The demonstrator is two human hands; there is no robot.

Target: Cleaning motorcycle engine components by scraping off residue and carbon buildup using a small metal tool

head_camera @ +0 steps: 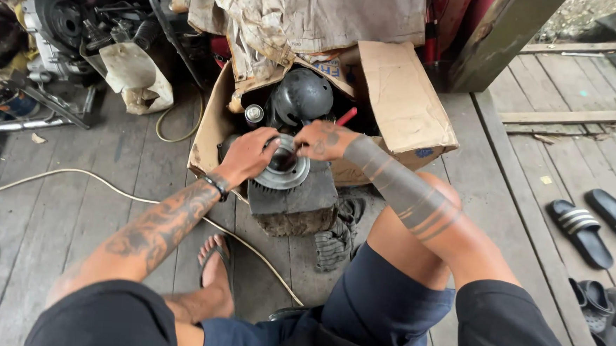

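Note:
A round grey metal engine part with a dark bore rests on a rough wooden block on the plank floor. My left hand grips the part's left rim. My right hand is closed on a red-handled tool, its working end at the part's top edge. Whether the tool's tip touches the metal is hidden by my fingers.
An open cardboard box behind the block holds a dark round housing and a small can. Engine pieces lie at the back left. A pale cord crosses the floor. Black sandals sit at right. A dirty glove lies by the block.

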